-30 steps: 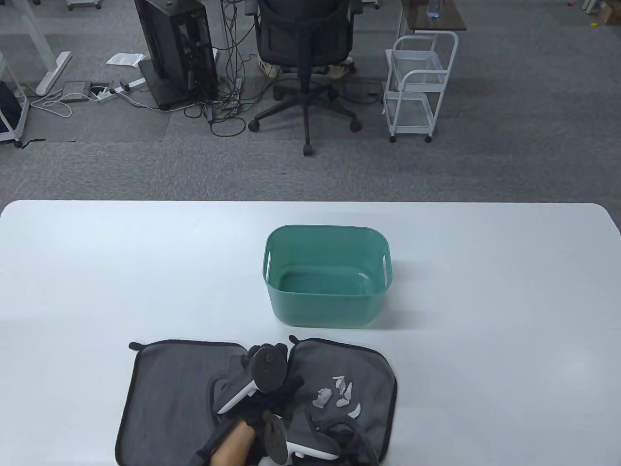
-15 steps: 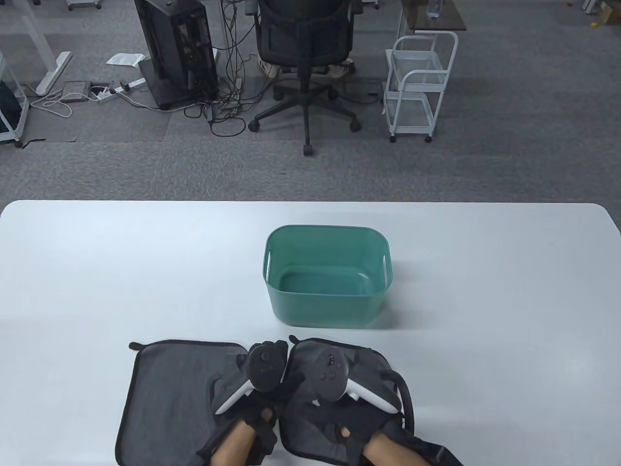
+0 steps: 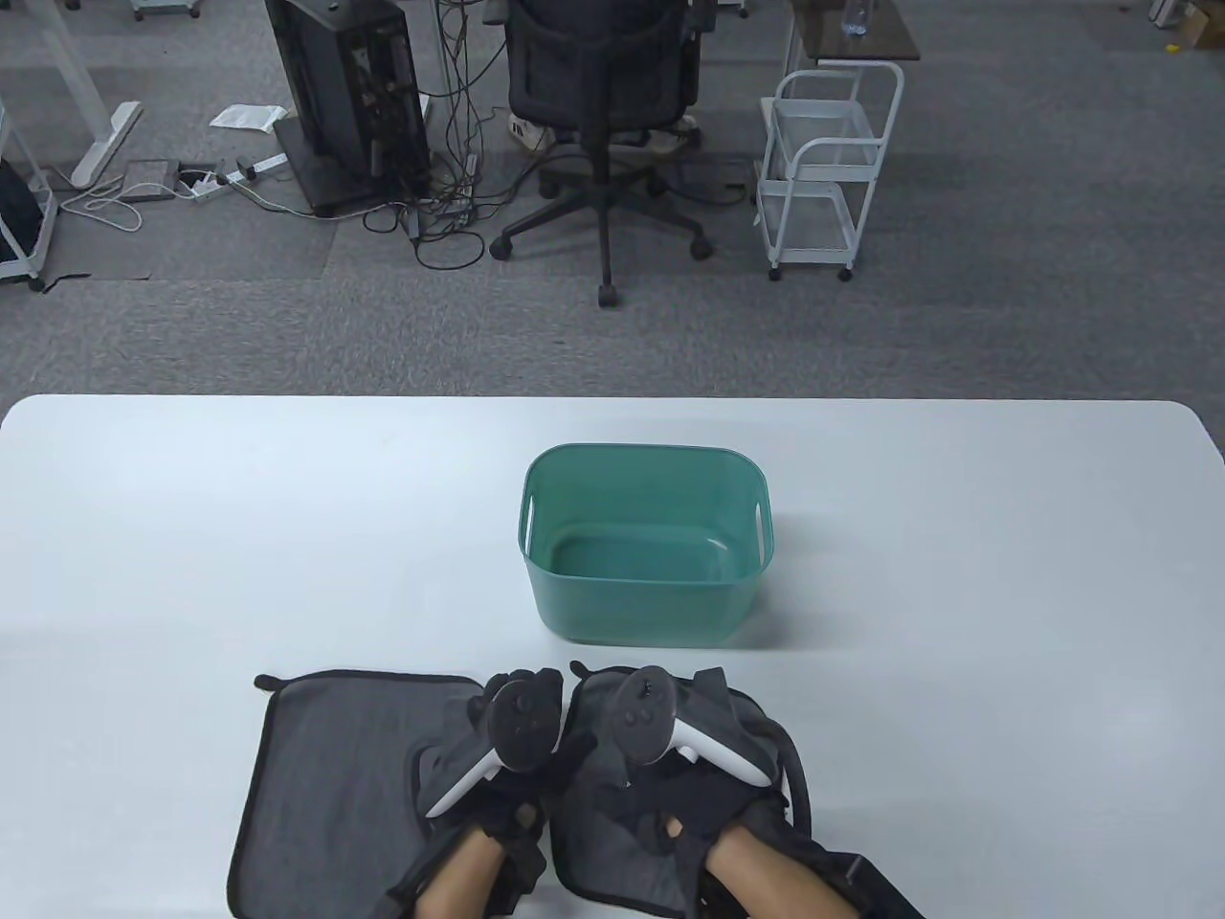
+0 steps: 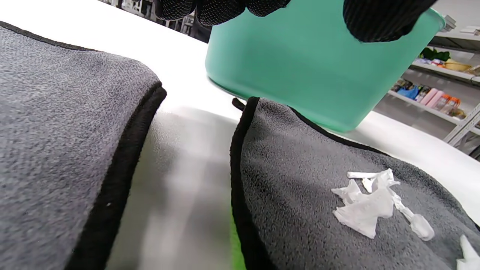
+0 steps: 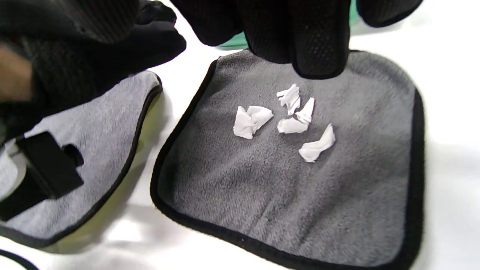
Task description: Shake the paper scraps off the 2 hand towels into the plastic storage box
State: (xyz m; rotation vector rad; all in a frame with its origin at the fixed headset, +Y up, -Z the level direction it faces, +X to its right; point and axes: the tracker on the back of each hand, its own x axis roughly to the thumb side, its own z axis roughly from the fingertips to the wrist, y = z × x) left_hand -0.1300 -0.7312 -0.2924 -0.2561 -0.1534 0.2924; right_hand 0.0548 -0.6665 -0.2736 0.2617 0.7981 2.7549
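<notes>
While both towels lie flat along the near edge of the bench [image 3: 191, 536], nothing has yet been lifted toward the box.

1. Left hand towel [image 3: 335, 775]: grey, black-bound, left of centre at the near edge. No scraps show on its uncovered part.
2. Left hand [image 3: 522, 751]: over the left towel's right border. In the left wrist view the fingertips [image 4: 221, 9] hang relaxed and grasp nothing. Judged to be parked near the gap between the towels, ready to take an edge.
3. Right hand [image 3: 670, 771]: over the right towel, fingers loose and empty in the right wrist view, above the scraps. Judged to be choosing a hold.
4. Right hand towel [image 5: 300, 187]: just beside the left one, a narrow strip of bench between them.
5. Paper scraps [image 5: 288, 120]: several white crumpled bits, clustered near the towel's middle. Edges must rise first or they may slide off.
6. Plastic storage box [image 3: 643, 541]: teal, open-topped, empty, mid-bench, just beyond the right towel's far edge. A short carry, with nothing between.

Surroundings, on the floor beyond the far edge: computer tower [image 3: 349, 96] with loose cables, office chair [image 3: 603, 86], white wire trolley [image 3: 828, 172]. None obstruct.
</notes>
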